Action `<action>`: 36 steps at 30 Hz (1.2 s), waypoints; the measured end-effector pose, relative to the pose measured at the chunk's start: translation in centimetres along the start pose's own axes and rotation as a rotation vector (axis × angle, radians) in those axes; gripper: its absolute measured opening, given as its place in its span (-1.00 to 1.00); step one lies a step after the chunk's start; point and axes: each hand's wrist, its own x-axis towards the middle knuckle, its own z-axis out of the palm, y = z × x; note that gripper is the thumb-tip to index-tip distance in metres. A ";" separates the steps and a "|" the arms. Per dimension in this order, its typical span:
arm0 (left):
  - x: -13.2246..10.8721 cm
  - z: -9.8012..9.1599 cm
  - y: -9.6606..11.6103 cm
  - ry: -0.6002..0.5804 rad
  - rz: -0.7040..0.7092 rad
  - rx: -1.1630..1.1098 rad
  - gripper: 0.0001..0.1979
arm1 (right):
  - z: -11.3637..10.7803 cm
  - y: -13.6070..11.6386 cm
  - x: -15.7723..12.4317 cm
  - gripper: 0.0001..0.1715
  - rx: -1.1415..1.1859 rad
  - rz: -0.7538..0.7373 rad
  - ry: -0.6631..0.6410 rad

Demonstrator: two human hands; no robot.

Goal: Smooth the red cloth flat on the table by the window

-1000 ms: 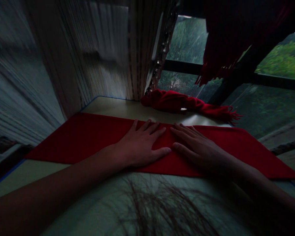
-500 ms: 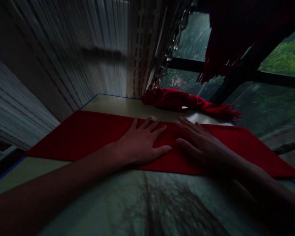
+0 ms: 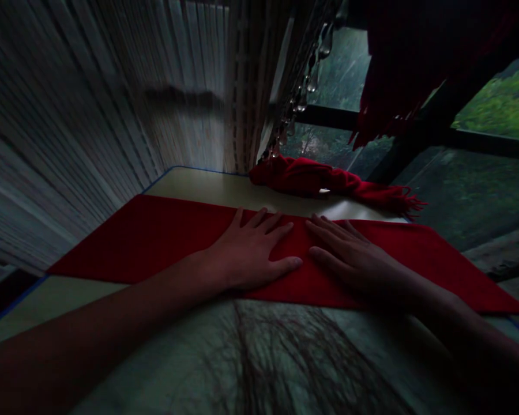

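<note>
A long red cloth (image 3: 155, 236), folded into a flat band, lies across the pale glossy table (image 3: 207, 190). My left hand (image 3: 251, 253) rests palm down on the middle of the band with its fingers spread. My right hand (image 3: 350, 256) lies flat beside it on the same cloth, fingers stretched out, the two thumbs almost touching. Neither hand holds anything.
A bunched red scarf with fringe (image 3: 320, 178) lies at the far edge of the table. More red fringed fabric (image 3: 393, 86) hangs above it by the window. A pale string curtain (image 3: 112, 115) hangs at the left, with beads (image 3: 298, 98) beside it.
Both hands stay flat on the red cloth in nearly the same place. Only the view has shifted slightly.
</note>
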 end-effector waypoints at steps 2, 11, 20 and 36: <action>0.0 0.0 0.0 0.004 0.001 0.003 -0.16 | 0.0 -0.1 0.0 -0.15 0.007 0.008 -0.030; 0.1 0.2 0.0 0.009 0.002 0.003 -0.17 | 0.3 -0.1 0.0 -0.23 0.020 -0.056 0.030; 0.1 0.2 0.0 0.008 -0.004 0.004 -0.18 | -0.1 0.1 0.1 -0.17 0.006 -0.017 0.089; 0.1 0.1 0.0 0.007 -0.006 0.000 -0.18 | 0.2 0.9 0.1 -0.13 -0.044 0.005 0.096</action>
